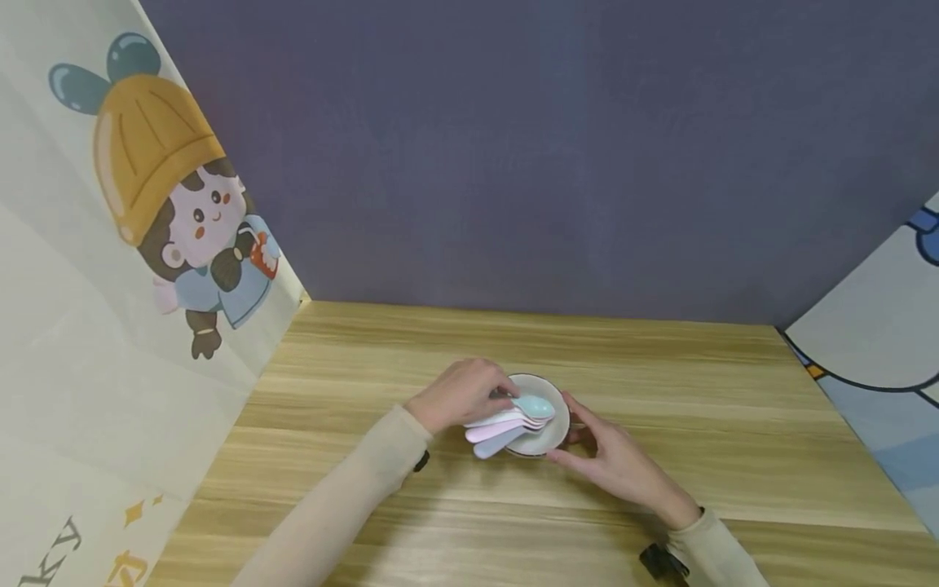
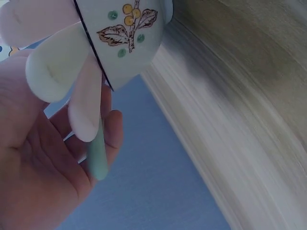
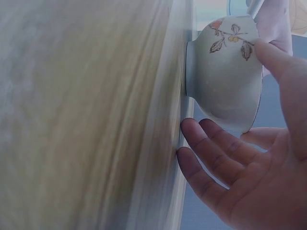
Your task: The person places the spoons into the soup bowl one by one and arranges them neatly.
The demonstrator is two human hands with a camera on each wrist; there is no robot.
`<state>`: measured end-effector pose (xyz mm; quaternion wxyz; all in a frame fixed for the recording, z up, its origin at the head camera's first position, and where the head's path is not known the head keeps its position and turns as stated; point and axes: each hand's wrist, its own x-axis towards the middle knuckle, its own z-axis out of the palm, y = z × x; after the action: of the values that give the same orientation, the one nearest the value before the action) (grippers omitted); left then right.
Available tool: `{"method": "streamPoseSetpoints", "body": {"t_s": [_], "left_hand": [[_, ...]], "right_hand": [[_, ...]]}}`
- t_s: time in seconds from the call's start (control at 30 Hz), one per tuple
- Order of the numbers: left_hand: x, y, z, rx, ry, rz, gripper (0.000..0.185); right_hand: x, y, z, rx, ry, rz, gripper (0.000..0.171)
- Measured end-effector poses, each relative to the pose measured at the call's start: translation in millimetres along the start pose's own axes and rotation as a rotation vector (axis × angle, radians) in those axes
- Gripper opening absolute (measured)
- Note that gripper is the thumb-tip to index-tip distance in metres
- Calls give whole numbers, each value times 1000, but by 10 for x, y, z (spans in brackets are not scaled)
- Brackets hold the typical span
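Observation:
A small white bowl (image 1: 561,424) with a dark rim and a painted leaf-and-berry sprig stands upright on the wooden table. Several spoons lie in it side by side, handles fanned out over its left rim: a mint spoon (image 1: 535,406) on top, then a white spoon, a pink spoon (image 1: 482,432) and a lavender spoon (image 1: 491,445). My left hand (image 1: 465,395) pinches the mint spoon, whose handle (image 2: 98,158) lies against the fingers in the left wrist view. My right hand (image 1: 612,461) holds the bowl's right side, thumb and index finger at the rim, other fingers spread beside it.
The table (image 1: 381,342) has wood grain and meets a dark blue-grey panel (image 1: 513,163) at its back edge. A light panel (image 1: 66,326) with a cartoon figure stands on the left. Another printed panel (image 1: 873,310) borders the right side.

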<state>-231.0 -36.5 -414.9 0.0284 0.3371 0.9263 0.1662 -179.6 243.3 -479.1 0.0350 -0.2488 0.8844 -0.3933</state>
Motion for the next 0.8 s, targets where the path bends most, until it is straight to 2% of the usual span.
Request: {"method": "streamPoseSetpoints", "body": {"t_s": [0.57,0.8], "left_hand": [[11,1,38,34,23,18,20],[-4,2,46,12,30,7,23]], "right_hand": [[16,23,7,-10,-6,3,94],[12,21,5,1,0,-10,94]]}}
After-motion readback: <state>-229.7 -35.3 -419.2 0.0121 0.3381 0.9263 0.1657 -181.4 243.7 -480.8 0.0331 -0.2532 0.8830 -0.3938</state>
